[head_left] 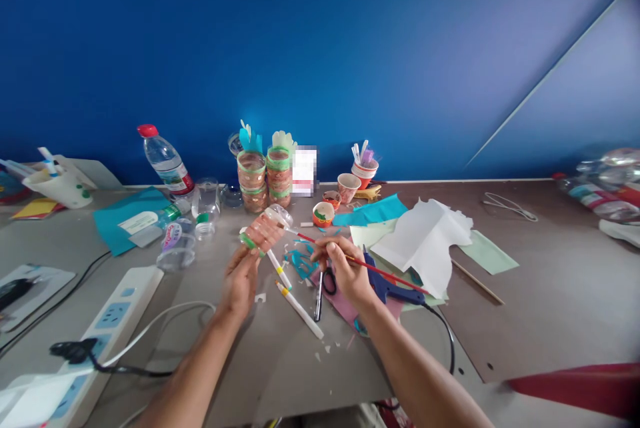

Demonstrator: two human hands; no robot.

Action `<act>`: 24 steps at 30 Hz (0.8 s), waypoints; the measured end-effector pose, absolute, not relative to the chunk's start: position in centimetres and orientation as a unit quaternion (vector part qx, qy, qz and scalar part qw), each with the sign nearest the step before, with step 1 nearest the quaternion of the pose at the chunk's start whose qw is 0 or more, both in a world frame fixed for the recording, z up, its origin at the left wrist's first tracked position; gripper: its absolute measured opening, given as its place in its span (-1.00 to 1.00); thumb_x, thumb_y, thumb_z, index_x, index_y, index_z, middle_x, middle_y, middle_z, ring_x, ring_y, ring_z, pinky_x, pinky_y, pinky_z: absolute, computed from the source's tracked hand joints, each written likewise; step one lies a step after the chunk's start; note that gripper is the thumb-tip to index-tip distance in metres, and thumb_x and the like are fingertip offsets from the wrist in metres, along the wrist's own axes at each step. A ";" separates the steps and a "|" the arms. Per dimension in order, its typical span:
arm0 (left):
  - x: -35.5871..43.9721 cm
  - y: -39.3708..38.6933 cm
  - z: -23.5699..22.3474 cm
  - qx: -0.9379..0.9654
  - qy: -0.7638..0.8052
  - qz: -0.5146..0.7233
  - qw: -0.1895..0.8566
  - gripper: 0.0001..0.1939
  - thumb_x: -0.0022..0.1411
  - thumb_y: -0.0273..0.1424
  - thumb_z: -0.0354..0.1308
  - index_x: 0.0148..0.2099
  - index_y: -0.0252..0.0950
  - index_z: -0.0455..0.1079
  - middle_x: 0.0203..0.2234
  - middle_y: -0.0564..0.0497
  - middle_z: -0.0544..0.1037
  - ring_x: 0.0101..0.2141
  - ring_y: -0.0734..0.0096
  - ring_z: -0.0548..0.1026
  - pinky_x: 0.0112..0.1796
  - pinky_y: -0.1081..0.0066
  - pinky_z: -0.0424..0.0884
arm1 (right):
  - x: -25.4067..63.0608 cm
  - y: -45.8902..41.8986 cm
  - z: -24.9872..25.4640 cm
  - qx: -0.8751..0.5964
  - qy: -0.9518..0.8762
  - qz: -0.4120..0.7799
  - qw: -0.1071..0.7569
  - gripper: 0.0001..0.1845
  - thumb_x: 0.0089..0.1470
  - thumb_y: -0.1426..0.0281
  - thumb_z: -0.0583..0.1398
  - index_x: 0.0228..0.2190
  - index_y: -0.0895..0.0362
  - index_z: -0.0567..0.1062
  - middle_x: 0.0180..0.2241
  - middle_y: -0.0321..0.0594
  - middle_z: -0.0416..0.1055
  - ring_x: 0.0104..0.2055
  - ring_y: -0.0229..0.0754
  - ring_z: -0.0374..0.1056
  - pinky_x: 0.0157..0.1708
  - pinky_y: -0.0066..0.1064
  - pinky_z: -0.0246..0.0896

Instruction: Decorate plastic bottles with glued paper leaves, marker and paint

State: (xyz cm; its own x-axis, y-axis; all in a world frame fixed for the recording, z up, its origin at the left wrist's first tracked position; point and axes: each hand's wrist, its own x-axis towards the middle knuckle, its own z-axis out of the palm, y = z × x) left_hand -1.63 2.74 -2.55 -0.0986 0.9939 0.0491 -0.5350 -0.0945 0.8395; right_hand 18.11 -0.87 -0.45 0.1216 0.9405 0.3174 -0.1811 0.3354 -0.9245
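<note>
In my left hand (242,279) is a cut plastic bottle piece (264,233), brushed with brownish-pink paint and rimmed in green, held tilted above the table. My right hand (345,269) grips a thin red paintbrush (390,275) by its handle. The brush tip meets or nearly meets the painted side of the piece; I cannot tell which. Behind stand painted bottle holders (251,178) with green rims, stacked in two columns. A small paper cup (323,215) with green paint sits beyond my right hand. White markers (300,310) lie below the hands.
A blue glue gun (390,283) and crumpled white paper (423,241) lie to the right, with a wooden stick (477,281). A power strip (113,328) with cords, a red-capped bottle (167,161) and cut bottle parts (177,245) occupy the left. Blue paper scraps (301,261) litter the middle.
</note>
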 end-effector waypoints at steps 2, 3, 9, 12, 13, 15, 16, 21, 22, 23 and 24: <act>-1.5 2.8 -1.9 0.300 0.319 0.679 0.590 -0.86 -0.02 -0.34 0.37 -0.36 -0.25 0.56 -0.28 -0.05 0.68 0.01 0.12 0.56 0.16 0.13 0.34 | 18.2 -0.8 -0.6 -0.385 -0.507 0.425 0.644 -0.61 0.16 0.02 0.24 -0.38 0.09 0.59 -0.55 -0.25 0.54 -0.61 -0.27 0.31 -0.56 -0.41 0.25; -1.4 2.8 -1.7 0.283 0.312 0.686 0.593 -0.88 -0.03 -0.37 0.37 -0.37 -0.25 0.56 -0.29 -0.06 0.68 0.00 0.13 0.57 0.15 0.13 0.36 | 18.2 -0.7 -0.6 -0.385 -0.507 0.421 0.646 -0.60 0.16 0.01 0.24 -0.38 0.09 0.59 -0.56 -0.25 0.54 -0.61 -0.27 0.31 -0.57 -0.41 0.25; -1.7 2.8 -1.5 0.230 0.301 0.676 0.633 -0.90 0.03 -0.52 0.29 -0.34 -0.28 0.56 -0.32 -0.04 0.68 -0.15 0.27 0.61 0.13 0.20 0.40 | 18.3 -0.7 -0.9 -0.368 -0.525 0.419 0.643 -0.60 0.19 0.01 0.21 -0.31 0.09 0.58 -0.48 -0.21 0.57 -0.60 -0.27 0.32 -0.55 -0.39 0.28; -2.3 2.9 -1.9 0.203 0.304 0.669 0.647 -0.91 0.09 -0.51 0.26 -0.32 -0.27 0.56 -0.29 -0.03 0.68 -0.14 0.26 0.62 0.14 0.12 0.39 | 18.3 -0.6 -1.1 -0.379 -0.535 0.409 0.635 -0.64 0.21 0.06 0.21 -0.34 0.09 0.59 -0.52 -0.23 0.55 -0.59 -0.27 0.32 -0.56 -0.41 0.26; -2.5 2.9 -2.0 0.191 0.306 0.666 0.652 -0.91 0.12 -0.50 0.24 -0.30 -0.27 0.56 -0.27 -0.03 0.69 -0.13 0.27 0.62 0.15 0.10 0.39 | 18.4 -0.6 -1.1 -0.381 -0.533 0.409 0.636 -0.65 0.21 0.08 0.21 -0.35 0.09 0.59 -0.53 -0.24 0.55 -0.60 -0.27 0.32 -0.56 -0.41 0.26; -2.9 3.0 -2.1 0.172 0.303 0.658 0.668 -0.89 0.19 -0.48 0.19 -0.27 -0.26 0.55 -0.24 -0.02 0.69 -0.10 0.27 0.61 0.16 0.05 0.37 | 18.4 -0.6 -1.1 -0.378 -0.527 0.411 0.640 -0.64 0.21 0.08 0.21 -0.35 0.10 0.59 -0.53 -0.23 0.55 -0.60 -0.27 0.32 -0.57 -0.41 0.26; -3.0 3.0 -2.1 0.166 0.297 0.652 0.677 -0.87 0.22 -0.47 0.16 -0.26 -0.25 0.55 -0.23 -0.02 0.69 -0.09 0.27 0.61 0.17 0.02 0.36 | 18.4 -0.6 -1.0 -0.374 -0.528 0.412 0.641 -0.63 0.21 0.06 0.21 -0.34 0.10 0.59 -0.52 -0.22 0.56 -0.60 -0.27 0.32 -0.56 -0.40 0.27; -3.2 3.1 -1.9 0.150 0.278 0.635 0.705 -0.80 0.29 -0.49 0.08 -0.23 -0.24 0.55 -0.21 -0.02 0.70 -0.09 0.26 0.62 0.15 -0.02 0.38 | 18.3 -0.6 -1.1 -0.378 -0.550 0.403 0.626 -0.61 0.21 0.03 0.20 -0.32 0.10 0.58 -0.50 -0.23 0.55 -0.58 -0.27 0.32 -0.54 -0.39 0.28; -3.2 3.1 -1.9 0.146 0.279 0.637 0.704 -0.79 0.30 -0.48 0.07 -0.23 -0.24 0.55 -0.22 -0.03 0.70 -0.10 0.26 0.62 0.14 -0.02 0.38 | 18.4 -0.5 -1.1 -0.384 -0.549 0.400 0.625 -0.62 0.21 0.05 0.20 -0.33 0.10 0.59 -0.51 -0.24 0.55 -0.58 -0.27 0.31 -0.54 -0.40 0.27; -3.3 3.1 -1.9 0.142 0.280 0.639 0.702 -0.79 0.30 -0.48 0.07 -0.22 -0.24 0.55 -0.23 -0.03 0.70 -0.09 0.25 0.62 0.14 -0.03 0.39 | 18.4 -0.5 -1.1 -0.387 -0.546 0.398 0.627 -0.63 0.22 0.06 0.20 -0.34 0.09 0.59 -0.52 -0.24 0.54 -0.58 -0.27 0.31 -0.54 -0.41 0.26; -3.3 3.1 -1.9 0.138 0.280 0.641 0.701 -0.79 0.31 -0.47 0.06 -0.21 -0.24 0.55 -0.23 -0.03 0.71 -0.09 0.25 0.62 0.15 -0.03 0.38 | 18.4 -0.5 -1.1 -0.387 -0.541 0.397 0.632 -0.64 0.22 0.07 0.20 -0.35 0.09 0.59 -0.52 -0.24 0.54 -0.59 -0.27 0.31 -0.55 -0.41 0.26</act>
State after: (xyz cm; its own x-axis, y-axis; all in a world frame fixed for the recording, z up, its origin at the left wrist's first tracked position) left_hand -3.29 3.13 -1.94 0.0205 0.9762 -0.2159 -0.8216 0.1395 0.5528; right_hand 18.40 -0.54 -1.11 0.0992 0.9213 0.3760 -0.0839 0.3843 -0.9194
